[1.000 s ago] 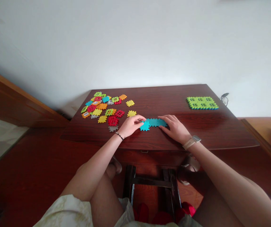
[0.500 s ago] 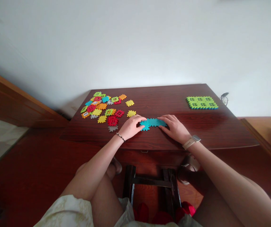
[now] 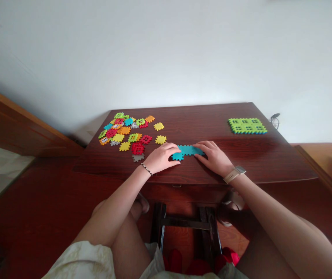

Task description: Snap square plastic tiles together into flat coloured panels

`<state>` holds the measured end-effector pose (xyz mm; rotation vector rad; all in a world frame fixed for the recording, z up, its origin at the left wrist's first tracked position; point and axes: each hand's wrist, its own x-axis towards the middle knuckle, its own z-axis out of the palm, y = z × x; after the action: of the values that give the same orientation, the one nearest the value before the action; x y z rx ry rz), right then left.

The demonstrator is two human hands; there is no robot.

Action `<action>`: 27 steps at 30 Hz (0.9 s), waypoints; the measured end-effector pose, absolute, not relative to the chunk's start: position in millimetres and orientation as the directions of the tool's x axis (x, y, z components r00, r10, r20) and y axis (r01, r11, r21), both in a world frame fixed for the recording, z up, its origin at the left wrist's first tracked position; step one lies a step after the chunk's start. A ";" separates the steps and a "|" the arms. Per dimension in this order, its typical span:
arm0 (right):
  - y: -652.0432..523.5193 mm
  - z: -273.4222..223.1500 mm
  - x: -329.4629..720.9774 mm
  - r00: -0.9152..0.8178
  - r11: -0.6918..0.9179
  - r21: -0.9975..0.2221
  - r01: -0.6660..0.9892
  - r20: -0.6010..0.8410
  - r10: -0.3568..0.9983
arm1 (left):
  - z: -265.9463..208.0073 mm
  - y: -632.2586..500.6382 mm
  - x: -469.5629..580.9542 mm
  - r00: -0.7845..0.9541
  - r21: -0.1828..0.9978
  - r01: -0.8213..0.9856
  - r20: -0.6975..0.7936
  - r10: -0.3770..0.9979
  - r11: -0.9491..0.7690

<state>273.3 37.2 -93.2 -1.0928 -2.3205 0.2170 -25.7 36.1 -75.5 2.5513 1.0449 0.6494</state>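
Observation:
In front of me on the table, a blue strip of joined interlocking tiles (image 3: 187, 150) lies flat. A single blue tile (image 3: 177, 156) sits at its left end, a little nearer to me; whether the two are locked together I cannot tell. My left hand (image 3: 163, 158) straddles that single tile, fingers over its far side and thumb along its near edge. Gripping the strip's right end is my right hand (image 3: 214, 158), thumb in front and fingers behind, hiding part of it.
Loose interlocking tiles (image 3: 124, 131) in yellow, red, green, orange, blue and grey are scattered at the table's left. A green panel (image 3: 247, 126) with window openings, blue beneath, lies at the back right. Behind the dark wooden table (image 3: 192, 120) stands a white wall.
My left thumb has slid off the top of the single blue tile to its near edge, widening the gap to the fingers. My right hand stays put on the strip.

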 end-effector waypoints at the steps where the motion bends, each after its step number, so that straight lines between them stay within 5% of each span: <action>1: 37.2 -93.3 273.3 -0.511 0.655 -0.369 0.660 0.419 0.751 | -75.4 36.3 -26.5 0.637 0.431 0.582 0.285 0.716 -0.690; 27: 37.4 -94.3 274.5 -0.510 0.654 -0.370 0.660 0.419 0.751 | -67.6 27.6 -30.8 0.665 0.460 0.548 0.267 0.698 -0.699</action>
<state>274.5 37.4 -94.3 -1.0930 -2.3191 0.2189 -30.8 27.6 -67.6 2.5414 0.9864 0.6136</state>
